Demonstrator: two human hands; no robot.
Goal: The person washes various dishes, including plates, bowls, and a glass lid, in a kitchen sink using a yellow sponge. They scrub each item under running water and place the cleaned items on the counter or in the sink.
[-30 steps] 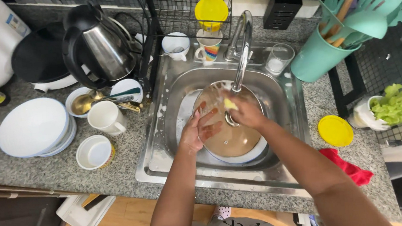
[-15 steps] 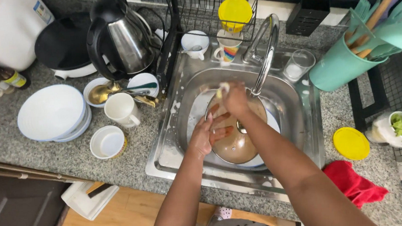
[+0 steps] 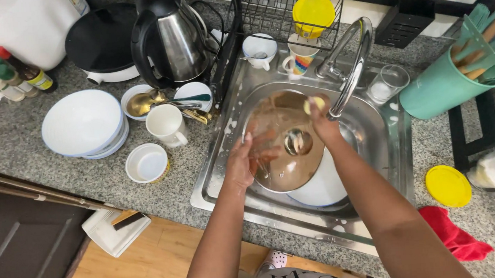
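A brown glass pot lid [image 3: 282,157] with a metal knob is held tilted over the steel sink [image 3: 391,144]. My left hand [image 3: 243,160] grips the lid's left edge. My right hand [image 3: 320,120] presses a yellow sponge [image 3: 316,103] against the lid's upper rim, close under the curved faucet [image 3: 351,64]. A white bowl [image 3: 323,186] lies in the basin under the lid.
Left of the sink stand stacked white plates [image 3: 82,123], a white mug [image 3: 166,125], a small white bowl [image 3: 147,163] and a steel kettle [image 3: 173,38]. A teal utensil holder [image 3: 440,89], a glass [image 3: 389,82], a yellow lid [image 3: 447,186] and a red cloth [image 3: 456,234] sit to the right.
The lid has been tipped up more upright and turned. My right hand with the sponge moved up to its top rim near the faucet.
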